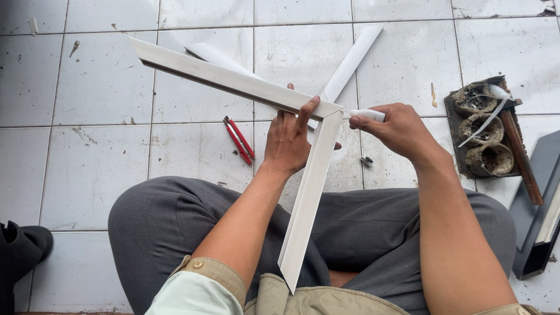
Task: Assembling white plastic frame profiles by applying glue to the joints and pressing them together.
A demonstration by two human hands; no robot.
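— So, what has the left hand [289, 143] got?
— Its fingers are closed around the mitred corner of two aluminium profiles [233, 81], held up above the person's lap; one bar runs up to the left, the other slants down toward the knees.
— And the right hand [396, 131]?
— Its fingers are wrapped round a white-handled tool [368, 115], whose tip touches that corner joint.
— Anything on the tiled floor [105, 87]?
— A red-handled cutter [239, 140] near the left hand, more white strips [353, 58] behind the joint, and a dark tray of rusty screws [484, 131] at the right.
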